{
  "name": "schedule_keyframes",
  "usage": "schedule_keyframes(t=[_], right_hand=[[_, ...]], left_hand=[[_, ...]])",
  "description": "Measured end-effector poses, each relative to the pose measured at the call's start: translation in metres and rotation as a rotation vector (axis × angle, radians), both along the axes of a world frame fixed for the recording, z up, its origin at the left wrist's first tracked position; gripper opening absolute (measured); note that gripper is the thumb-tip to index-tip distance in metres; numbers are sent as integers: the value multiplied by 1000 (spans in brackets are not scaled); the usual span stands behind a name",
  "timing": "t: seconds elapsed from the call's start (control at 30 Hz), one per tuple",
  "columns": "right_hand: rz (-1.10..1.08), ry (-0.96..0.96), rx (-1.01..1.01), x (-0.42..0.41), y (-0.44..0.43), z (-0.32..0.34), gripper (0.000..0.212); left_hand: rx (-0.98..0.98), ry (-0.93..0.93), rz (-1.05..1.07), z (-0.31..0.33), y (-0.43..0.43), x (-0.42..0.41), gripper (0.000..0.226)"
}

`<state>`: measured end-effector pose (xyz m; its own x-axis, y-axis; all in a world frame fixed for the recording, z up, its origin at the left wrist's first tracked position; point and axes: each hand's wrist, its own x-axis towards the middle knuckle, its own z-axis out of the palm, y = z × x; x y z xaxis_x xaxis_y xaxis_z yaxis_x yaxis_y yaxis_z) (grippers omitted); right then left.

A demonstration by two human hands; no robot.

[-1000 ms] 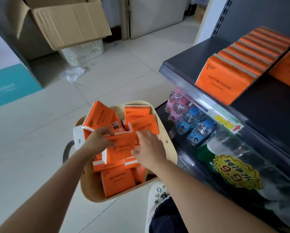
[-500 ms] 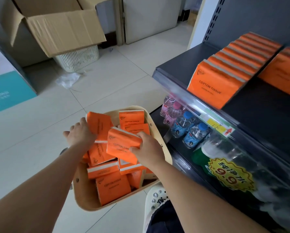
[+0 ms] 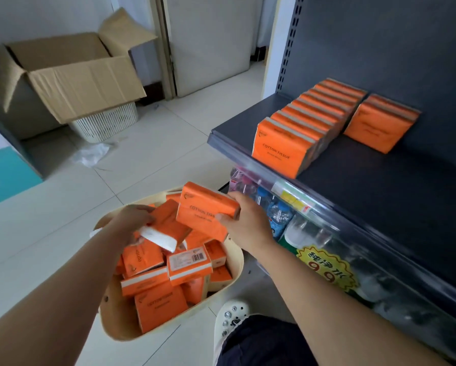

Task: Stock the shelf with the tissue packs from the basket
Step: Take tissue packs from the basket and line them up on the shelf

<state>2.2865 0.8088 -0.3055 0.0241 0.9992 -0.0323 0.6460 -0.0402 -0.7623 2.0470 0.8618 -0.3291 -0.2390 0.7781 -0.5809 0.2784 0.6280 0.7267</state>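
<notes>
Now the right hand grips an orange pack, thumb on the lettered face and fingers curled over the top edge, so the pack juts out to that hand's left, raised above the basket. Just left of it the left hand holds a second pack, fingers wrapped over its upper part; this one tilts with its white end toward the wrist and lies partly under the first pack. Whether the two packs touch I cannot tell. Below both hands the basket sits on the floor, with loose packs heaped in it at all angles, one showing a barcode. Up and to the right of the right hand is the dark shelf. On it a row of upright packs runs from the front edge toward the back, and a few more packs stand beyond the row to its right, apart from it. Just past the right hand's knuckles, under the shelf edge, water bottles stand on a lower level. Far beyond the left hand an open cardboard box sits over a white bin.
</notes>
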Motion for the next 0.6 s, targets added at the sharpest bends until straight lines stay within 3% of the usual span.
schedule_keyframes(t=[0.23,0.3,0.47,0.6], right_hand=[[-95,145,204,61,-20,46,43],[-159,172,267,80,-22,61,41],[-337,192,455,137,-26,97,40],[-486,121,589,179,-24,110,44]], left_hand=[[199,-226,-164,66,-1,59,31],[263,-296,-217,88,-2,78,41],[343,-218,-466,141,-11,134,57],[477,-152,-619,162,-10,181,36]])
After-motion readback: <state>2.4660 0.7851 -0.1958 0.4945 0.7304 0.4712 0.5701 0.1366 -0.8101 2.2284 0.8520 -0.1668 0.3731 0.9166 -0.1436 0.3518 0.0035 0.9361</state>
